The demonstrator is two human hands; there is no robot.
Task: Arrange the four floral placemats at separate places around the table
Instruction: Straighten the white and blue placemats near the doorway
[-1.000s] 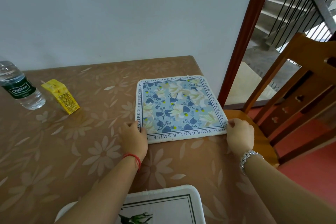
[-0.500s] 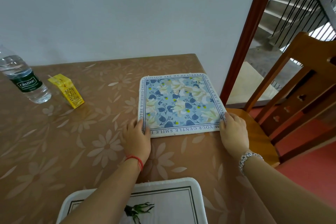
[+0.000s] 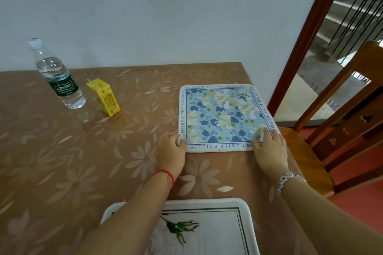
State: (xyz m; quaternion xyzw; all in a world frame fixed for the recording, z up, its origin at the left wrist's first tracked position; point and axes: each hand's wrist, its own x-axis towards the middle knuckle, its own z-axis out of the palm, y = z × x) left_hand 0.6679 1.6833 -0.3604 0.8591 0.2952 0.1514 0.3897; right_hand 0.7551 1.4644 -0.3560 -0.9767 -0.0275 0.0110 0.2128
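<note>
Your blue floral square cloth placemat (image 3: 224, 117) lies flat at the far right of the brown flower-patterned table (image 3: 62, 161). Your left hand (image 3: 172, 151) pinches its near-left corner, and your right hand (image 3: 269, 149) presses flat on the near-right. A white rose-print placemat (image 3: 217, 203) sits near you. The other two are out of view.

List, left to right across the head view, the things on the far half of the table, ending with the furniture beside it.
water bottle → yellow juice carton → blue floral placemat → wooden chair
</note>
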